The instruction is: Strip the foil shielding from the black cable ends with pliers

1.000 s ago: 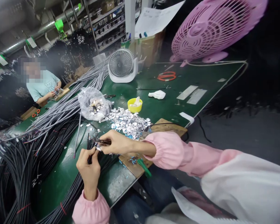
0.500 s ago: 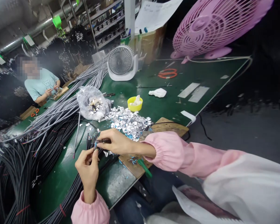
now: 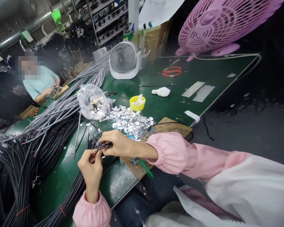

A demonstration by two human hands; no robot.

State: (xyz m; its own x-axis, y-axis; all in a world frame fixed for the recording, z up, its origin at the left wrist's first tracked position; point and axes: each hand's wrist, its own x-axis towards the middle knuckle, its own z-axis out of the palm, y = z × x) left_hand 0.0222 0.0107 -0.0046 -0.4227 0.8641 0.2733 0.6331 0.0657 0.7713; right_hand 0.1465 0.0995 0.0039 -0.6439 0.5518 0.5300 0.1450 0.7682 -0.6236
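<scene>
My right hand point(image 3: 118, 143) is closed round a small dark-handled tool point(image 3: 107, 145) with a thin metallic tip; its exact kind is unclear. My left hand point(image 3: 91, 165) pinches what looks like the end of a black cable, right at the tool's tip; the fingertips mostly hide it. Both hands meet over the stripped ends of a black cable bundle point(image 3: 72, 192), tied with a red band. Just beyond the right hand lies a heap of silvery foil pieces point(image 3: 130, 121), with small blue bits among them.
Grey cables point(image 3: 68, 97) and more black cables point(image 3: 16, 176) cover the left side. A clear plastic bag point(image 3: 94, 102), yellow dish point(image 3: 137, 103), white fan point(image 3: 124, 61), orange-handled scissors point(image 3: 171, 71) and pink fan point(image 3: 208, 28) stand beyond. Another person point(image 3: 41, 82) works at far left.
The tool in my right hand has turned slightly, and the blue bit seen at its tip before is no longer visible. My left hand has shifted slightly to the right.
</scene>
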